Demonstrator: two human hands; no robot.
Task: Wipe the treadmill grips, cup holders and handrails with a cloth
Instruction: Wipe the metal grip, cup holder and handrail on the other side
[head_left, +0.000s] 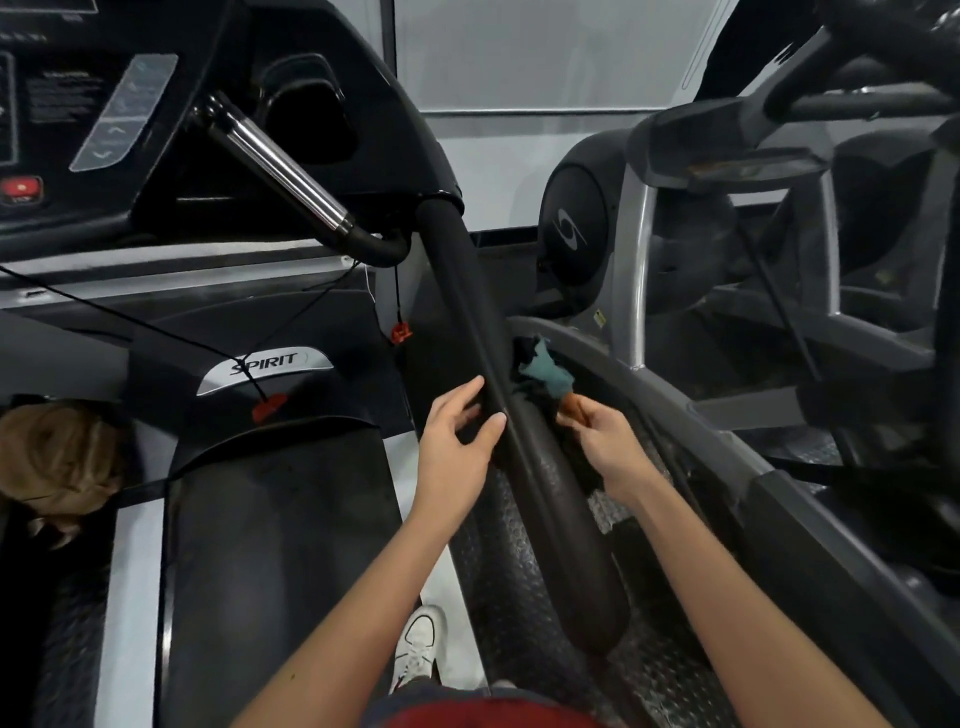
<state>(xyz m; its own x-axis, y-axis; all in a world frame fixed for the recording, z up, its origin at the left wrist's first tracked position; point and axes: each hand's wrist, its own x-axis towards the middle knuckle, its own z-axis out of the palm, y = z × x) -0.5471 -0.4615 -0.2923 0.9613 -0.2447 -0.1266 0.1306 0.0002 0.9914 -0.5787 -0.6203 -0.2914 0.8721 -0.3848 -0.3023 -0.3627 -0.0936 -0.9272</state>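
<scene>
Gym machines (639, 234) filled the background, with a black treadmill belt (260, 545) left of the hands. The left hand (457, 436) cupped the long black padded handrail (561, 545), which ran lengthwise from the body up toward the console (78, 104). Just right of the rail, the right hand (608, 441) pinched a bunched teal-and-dark cloth (543, 371), so it was probably the one to wipe.

A single head-worn camera is looking forward and steeply down, sitting close above the handrail (460, 296) and treadmill belt (270, 545); wide-angle bending is perhaps exaggerating the tilt of the console (78, 104).
</scene>
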